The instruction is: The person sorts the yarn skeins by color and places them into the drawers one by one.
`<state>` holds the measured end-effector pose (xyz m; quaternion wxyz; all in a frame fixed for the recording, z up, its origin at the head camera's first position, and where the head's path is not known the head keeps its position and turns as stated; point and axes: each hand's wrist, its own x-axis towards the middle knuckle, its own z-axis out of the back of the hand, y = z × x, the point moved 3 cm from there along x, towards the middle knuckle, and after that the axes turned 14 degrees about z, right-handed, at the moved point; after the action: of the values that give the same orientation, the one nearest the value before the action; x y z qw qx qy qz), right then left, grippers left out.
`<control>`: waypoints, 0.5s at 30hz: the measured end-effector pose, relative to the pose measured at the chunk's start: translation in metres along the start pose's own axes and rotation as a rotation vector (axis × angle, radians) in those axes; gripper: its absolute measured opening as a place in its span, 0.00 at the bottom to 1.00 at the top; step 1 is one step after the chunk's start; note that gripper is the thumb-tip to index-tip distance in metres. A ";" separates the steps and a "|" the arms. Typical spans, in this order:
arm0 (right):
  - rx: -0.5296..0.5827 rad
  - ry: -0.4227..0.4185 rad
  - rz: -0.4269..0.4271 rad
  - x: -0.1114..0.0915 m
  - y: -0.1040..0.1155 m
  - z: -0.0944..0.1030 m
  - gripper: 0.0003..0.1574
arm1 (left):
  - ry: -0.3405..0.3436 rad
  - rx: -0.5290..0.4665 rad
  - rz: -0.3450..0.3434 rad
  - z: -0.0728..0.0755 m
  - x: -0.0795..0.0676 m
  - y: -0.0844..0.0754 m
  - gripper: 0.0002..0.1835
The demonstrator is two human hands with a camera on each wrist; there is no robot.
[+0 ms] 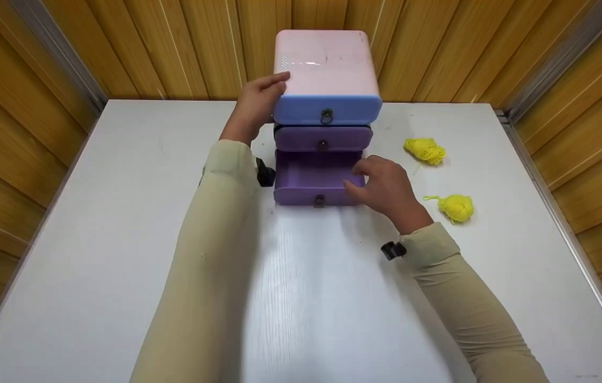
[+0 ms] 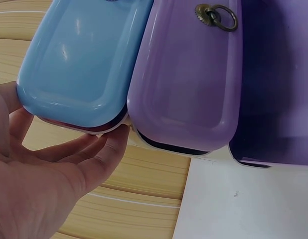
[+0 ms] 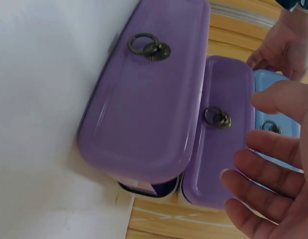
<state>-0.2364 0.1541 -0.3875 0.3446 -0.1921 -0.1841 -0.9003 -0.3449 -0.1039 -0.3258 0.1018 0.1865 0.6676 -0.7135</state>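
Observation:
A small chest of drawers with a pink top (image 1: 327, 69) stands at the table's back edge. Its upper blue drawer (image 1: 301, 110) and middle purple drawer (image 1: 295, 139) are pushed in. The bottom purple drawer (image 1: 295, 196) is pulled out, and its visible inside holds nothing. My left hand (image 1: 256, 103) rests against the chest's upper left side, thumb near the top and fingertips (image 2: 116, 137) beside the blue drawer's lower edge. Over the bottom drawer's right edge is my right hand (image 1: 386, 186), fingers loosely bent and holding nothing. Brass ring pulls hang on the drawer fronts.
Two yellow yarn bundles lie right of the chest: a loose skein (image 1: 425, 151) farther back and a rounder ball (image 1: 456, 208) nearer. The white table (image 1: 120, 223) is bordered by wood-patterned walls (image 1: 194, 48) at the back and sides.

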 end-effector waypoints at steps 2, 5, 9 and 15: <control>0.007 0.000 -0.009 -0.002 -0.004 0.002 0.14 | 0.001 0.000 0.003 0.000 0.000 0.000 0.18; 0.017 -0.002 -0.022 -0.005 -0.009 0.005 0.14 | -0.003 0.000 0.009 0.000 0.000 0.001 0.18; 0.013 0.008 -0.052 -0.009 -0.016 0.009 0.15 | -0.001 -0.007 0.007 0.000 0.001 0.000 0.18; 0.000 0.057 -0.108 -0.016 -0.027 0.014 0.17 | -0.003 -0.001 0.012 0.000 0.001 0.000 0.18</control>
<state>-0.2408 0.1875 -0.3886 0.3005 -0.1560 -0.1841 -0.9228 -0.3458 -0.1038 -0.3258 0.1069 0.1893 0.6669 -0.7128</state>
